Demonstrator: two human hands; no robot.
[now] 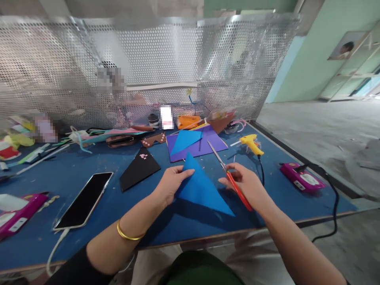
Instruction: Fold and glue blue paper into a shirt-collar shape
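Observation:
My left hand [170, 184] pinches the upper edge of a blue paper triangle [202, 190] and holds it just above the blue table [89, 233]. My right hand [245, 184] grips red-handled scissors [228, 174], whose metal blades point up and left, away from the triangle. The two hands sit a hand's width apart, with the triangle between them.
A second blue triangle [185, 141] lies on purple sheets [204, 147]. A black paper triangle [138, 169] and a phone [84, 200] on a cable lie left. A yellow glue gun [251, 143] and a pink box [301, 177] sit right. Perforated metal screen [148, 63] stands behind.

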